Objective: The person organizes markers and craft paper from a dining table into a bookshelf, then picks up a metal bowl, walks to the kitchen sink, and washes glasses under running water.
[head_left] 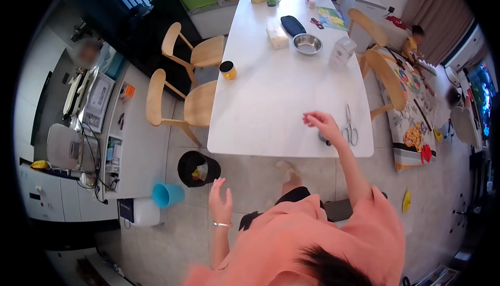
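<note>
Above the table [281, 98], the right hand [322, 123] is hovering empty, half-open; beyond it, the left hand [221, 207] is spreading empty, perhaps for balance

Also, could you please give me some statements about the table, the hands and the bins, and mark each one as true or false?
1. The scissors lie on the white table. True.
2. The right hand is holding the yellow mug. False: the mug stands near the table's left edge, away from both hands.
3. A bracelet is on the wrist of the left hand. True.
4. The metal bowl is on a chair. False: it is on the table.
5. The black bin has something inside. True.
6. The blue bin stands on the table. False: it is on the floor.
</note>
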Available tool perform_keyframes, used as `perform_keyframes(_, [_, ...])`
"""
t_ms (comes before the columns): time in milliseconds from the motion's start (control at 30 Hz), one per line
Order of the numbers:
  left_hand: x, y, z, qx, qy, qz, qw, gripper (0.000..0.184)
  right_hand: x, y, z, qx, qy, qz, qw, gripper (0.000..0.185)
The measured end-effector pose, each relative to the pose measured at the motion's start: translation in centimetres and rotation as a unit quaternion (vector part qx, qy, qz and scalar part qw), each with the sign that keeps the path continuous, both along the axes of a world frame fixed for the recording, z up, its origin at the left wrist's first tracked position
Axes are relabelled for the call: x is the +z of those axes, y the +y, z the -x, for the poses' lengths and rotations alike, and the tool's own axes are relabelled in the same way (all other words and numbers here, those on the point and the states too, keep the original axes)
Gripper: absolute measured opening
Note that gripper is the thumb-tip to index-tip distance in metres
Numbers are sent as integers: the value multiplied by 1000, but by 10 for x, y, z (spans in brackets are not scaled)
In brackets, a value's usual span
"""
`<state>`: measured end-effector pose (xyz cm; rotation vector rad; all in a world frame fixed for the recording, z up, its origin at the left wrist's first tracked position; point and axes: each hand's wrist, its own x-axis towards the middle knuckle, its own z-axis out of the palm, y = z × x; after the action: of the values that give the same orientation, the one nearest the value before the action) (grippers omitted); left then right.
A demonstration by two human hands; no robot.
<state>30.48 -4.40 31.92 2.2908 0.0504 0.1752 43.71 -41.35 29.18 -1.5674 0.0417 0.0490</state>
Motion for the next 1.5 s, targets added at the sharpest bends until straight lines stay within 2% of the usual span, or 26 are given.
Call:
perform_keyframes(67, [-8,-10,-12,18,14,2,1000,30,-19,-24,-70,-38,20,16,999,27])
perform_keyframes(133, [-11,-24,-23,49,46,6,998,30,-57,-56,-141,-98,70,-34,992,30])
perform_keyframes(200, [-8,-38,-38,61,64,4,996,29,-91,-81,-211,-201,116,-32,972,33])
perform_keyframes(233, [-5,-46,-46,72,77,5,994,29,-104,-92,-240,-198,121,-33,972,33])
perform_keyframes(300, [0,-62,-65,80,88,6,993,29,-128,-110,-290,-286,160,6,945,44])
perform_keyframes(333, [3,-69,-70,86,96,9,992,29,-137,-117,-307,-282,166,6,945,44])
perform_keyframes(367, [4,-74,-75,89,101,5,991,29,-148,-123,-322,-298,186,-46,935,45])
perform_keyframes(400, [5,-78,-82,91,114,-7,989,30,-155,-125,-336,-315,203,-97,922,46])
perform_keyframes(433, [5,-82,-88,92,126,-17,988,31,-162,-125,-348,-314,207,-98,922,46])
perform_keyframes(500, [3,-87,-93,87,143,-21,986,31,-171,-124,-364,-377,206,-45,902,38])
perform_keyframes(600, [1,-95,-103,75,163,-24,983,31,-181,-123,-377,-414,221,2,883,35])
perform_keyframes(733, [2,-100,-110,47,148,-45,987,30,-206,-134,-385,-418,225,61,878,32])
perform_keyframes(800, [0,-97,-110,41,149,-43,987,30,-207,-135,-388,-446,170,-58,877,28])
perform_keyframes(867, [-3,-96,-108,16,149,-35,988,30,-206,-128,-381,-469,140,-49,871,25])
perform_keyframes(933, [-2,-91,-100,39,141,-17,989,32,-223,-130,-373,-445,150,2,883,23])
perform_keyframes(1033, [-4,-78,-82,17,114,-18,993,30,-162,-106,-326,-418,130,-41,898,24])
perform_keyframes(1100, [-5,-68,-68,11,96,-17,995,30,-130,-82,-301,-359,151,-78,918,22])
perform_keyframes(1133, [-2,-64,-55,19,83,-20,996,30,-145,-80,-296,-350,125,-7,928,19])
perform_keyframes(1167, [6,-61,-44,30,102,-32,994,31,-134,-74,-281,-265,112,3,958,21])
perform_keyframes(1200, [17,-58,-34,52,122,-46,990,32,-136,-72,-279,-197,93,-44,975,24])
perform_keyframes(1233, [11,-50,-17,50,82,-44,994,32,-140,-67,-267,-143,51,-33,988,20])
perform_keyframes(1267, [0,-37,2,50,42,-46,997,32,-83,-30,-227,-168,47,-80,981,19])
perform_keyframes(1300, [-3,-27,23,68,31,-47,996,33,-58,-7,-204,-115,35,-64,991,20])
perform_keyframes(1467, [-6,27,133,231,-2,2,973,33,-8,128,-94,31,63,-94,993,13])
perform_keyframes(1500, [-7,39,154,248,10,20,969,32,-19,151,-81,69,97,-91,989,12])
